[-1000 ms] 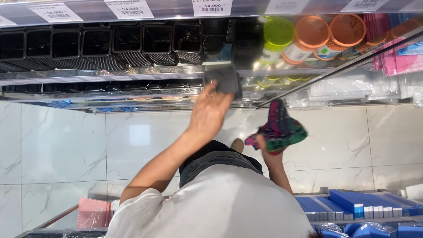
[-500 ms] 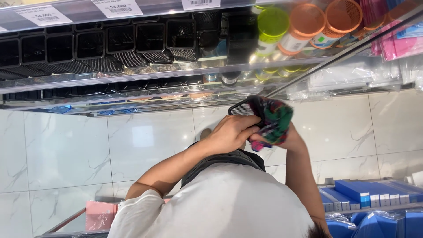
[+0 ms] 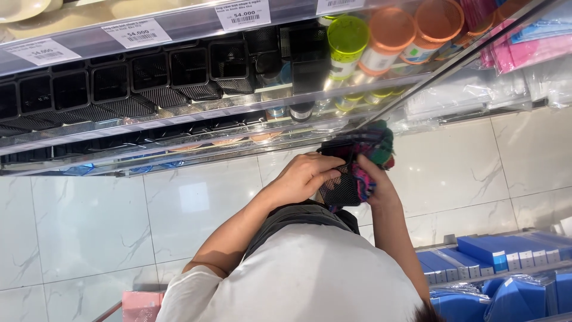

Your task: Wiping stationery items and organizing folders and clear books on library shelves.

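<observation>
I hold a black mesh holder (image 3: pixel 341 182) in front of my waist, below the store shelf (image 3: pixel 179 113), my left hand (image 3: pixel 304 176) closed over its top edge and my right hand (image 3: pixel 372 182) pressing a multicoloured cloth (image 3: pixel 372 152) against its side. The holder looks light and stiff, its wire mesh likely to dent if squeezed; the rim seems the safest place to grip. The cloth is soft and limp. More black mesh holders (image 3: pixel 113 83) line the shelf above.

Black mesh holder (image 3: pixel 339 185) against multicoloured cloth (image 3: pixel 372 158), between both hands.
</observation>
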